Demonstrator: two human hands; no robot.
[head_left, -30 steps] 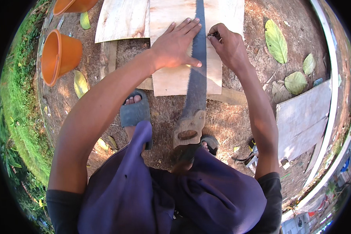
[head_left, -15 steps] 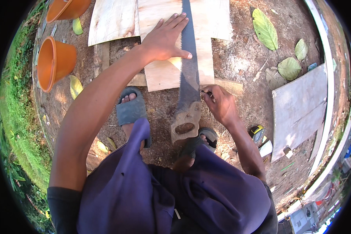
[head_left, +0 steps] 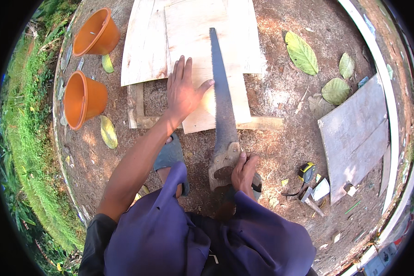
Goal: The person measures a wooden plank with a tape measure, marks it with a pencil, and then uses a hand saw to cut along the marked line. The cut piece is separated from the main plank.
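A hand saw (head_left: 225, 110) lies lengthwise over a light plywood piece (head_left: 195, 27), its toothed edge toward the left and its wooden handle nearest me. My left hand (head_left: 184, 94) rests flat on the plywood beside the blade, fingers stretched out, thumb tip close to the teeth. Beside the right edge of the saw handle is my right hand (head_left: 244, 172), its fingers curled together; whether it grips the handle or some small thing is hidden. Underneath the plywood, a wooden frame (head_left: 267, 123) shows at the sides.
Two orange buckets (head_left: 83, 103) lie tipped at the left. On the right are a tape measure (head_left: 307, 171), a hammer (head_left: 312, 201) and a grey board (head_left: 356, 138). Large leaves (head_left: 301, 53) are scattered on the soil. My sandalled foot (head_left: 169, 154) is close to the plywood's near edge.
My left hand has slid off the blade onto the plywood at its left. My right hand has come back from beside the blade to the handle. The view has shifted.
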